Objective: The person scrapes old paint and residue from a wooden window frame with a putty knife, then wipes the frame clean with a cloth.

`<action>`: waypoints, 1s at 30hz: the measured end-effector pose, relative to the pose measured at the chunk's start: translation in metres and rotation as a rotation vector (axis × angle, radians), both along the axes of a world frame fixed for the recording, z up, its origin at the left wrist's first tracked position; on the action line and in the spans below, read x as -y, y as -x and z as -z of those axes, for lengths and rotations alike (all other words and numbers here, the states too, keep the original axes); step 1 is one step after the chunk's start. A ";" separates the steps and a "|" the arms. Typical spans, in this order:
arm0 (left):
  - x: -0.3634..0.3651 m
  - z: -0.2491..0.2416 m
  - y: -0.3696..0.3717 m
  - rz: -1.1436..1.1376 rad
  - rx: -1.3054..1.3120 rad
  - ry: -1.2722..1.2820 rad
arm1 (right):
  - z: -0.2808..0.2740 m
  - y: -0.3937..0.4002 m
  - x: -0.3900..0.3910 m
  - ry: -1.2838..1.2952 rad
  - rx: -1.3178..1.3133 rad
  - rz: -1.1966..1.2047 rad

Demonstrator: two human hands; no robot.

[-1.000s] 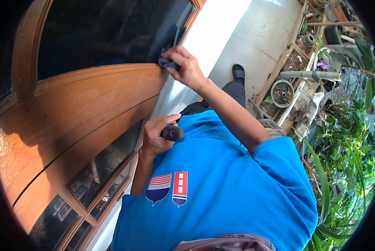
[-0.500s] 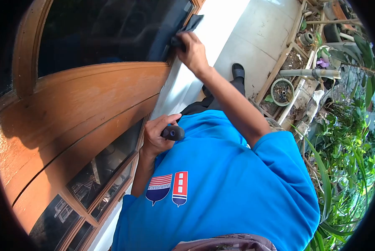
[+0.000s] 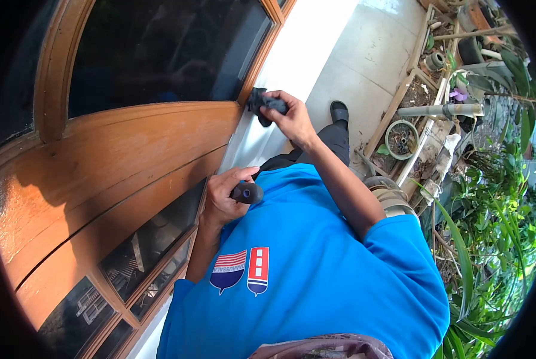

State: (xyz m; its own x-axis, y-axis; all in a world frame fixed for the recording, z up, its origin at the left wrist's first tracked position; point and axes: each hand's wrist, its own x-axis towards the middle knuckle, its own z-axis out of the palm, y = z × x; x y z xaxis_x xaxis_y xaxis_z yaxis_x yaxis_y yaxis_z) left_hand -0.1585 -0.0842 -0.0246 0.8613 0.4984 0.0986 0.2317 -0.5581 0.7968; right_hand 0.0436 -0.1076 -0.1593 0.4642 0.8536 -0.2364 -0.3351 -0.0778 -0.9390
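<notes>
The dark cloth (image 3: 269, 106) is held bunched between the thumb and fingers of the right hand (image 3: 296, 122), which are closed on it with part of the fabric left hanging out. It is held just beside the wooden frame (image 3: 242, 103), over the white wall strip (image 3: 292, 63); whether either is touched cannot be told. The loose folds could be snagged on the frame's edge, or the cloth could be pulled from the grip, since only its bunched part is pinched. A smear or scratch could be left on the glass pane (image 3: 166, 57) if grit is carried in the fabric.

By the left hand (image 3: 220, 194), a black handle (image 3: 247, 192) is gripped with curled fingers, close in front of the blue shirt (image 3: 315, 257). The shirt could be caught by its far part, which is hidden, if the hand is turned. The handle's rounded end is pointed rightward and toward the camera, its long axis being run back into the palm. By the crumpled cloth, no clear long axis is shown.
</notes>
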 end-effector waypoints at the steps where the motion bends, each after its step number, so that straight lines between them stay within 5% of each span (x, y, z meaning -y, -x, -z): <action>1: 0.001 0.001 0.001 -0.005 0.001 -0.002 | -0.012 -0.007 -0.005 0.033 0.073 0.023; 6: 0.004 0.001 0.005 -0.013 -0.009 -0.034 | -0.004 0.021 -0.057 -0.101 0.474 0.027; 12: 0.007 0.004 0.006 -0.048 0.004 -0.014 | -0.098 0.025 -0.051 -0.287 0.488 0.013; 15: 0.005 0.005 -0.002 -0.007 0.007 0.023 | -0.138 0.016 -0.046 -0.641 0.257 -0.077; 18: 0.003 0.001 -0.006 0.026 0.019 0.021 | -0.177 -0.012 -0.016 -0.691 0.043 -0.044; 22: 0.001 0.004 -0.005 0.000 0.087 0.010 | -0.155 -0.055 0.023 -0.673 -0.539 0.086; 27: 0.001 -0.003 -0.010 0.019 0.126 0.079 | -0.078 -0.054 0.055 -0.282 -0.433 0.163; 30: 0.003 -0.009 -0.007 0.046 0.115 0.061 | -0.061 -0.015 0.048 0.007 -0.646 0.160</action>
